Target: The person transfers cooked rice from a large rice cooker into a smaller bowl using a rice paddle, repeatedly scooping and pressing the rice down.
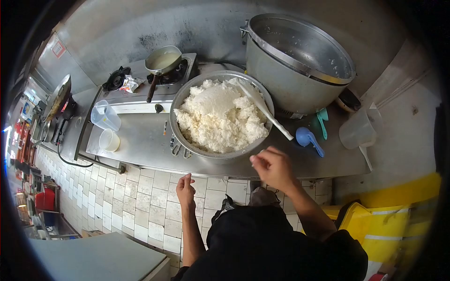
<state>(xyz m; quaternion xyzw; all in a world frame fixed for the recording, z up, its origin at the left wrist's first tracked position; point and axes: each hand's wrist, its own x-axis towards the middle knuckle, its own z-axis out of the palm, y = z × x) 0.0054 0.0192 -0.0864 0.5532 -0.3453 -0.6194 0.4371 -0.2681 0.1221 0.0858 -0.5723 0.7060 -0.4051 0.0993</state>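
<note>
The rice [220, 117] looks already turned out. It is heaped in the wide steel bowl [220, 157] on the desk [140, 140], and the big cooker pot [286, 84] behind holds only stray grains. A white paddle [262, 110] lies in the heap with its handle over the rim (nobody holds it). The right hand [274, 167] hovers just beside the bowl's near rim, grip curled shut on nothing visible. The left hand [186, 191] hangs lower, loosely spread and empty. A saucepan [163, 61] on the stove holds pale liquid.
</note>
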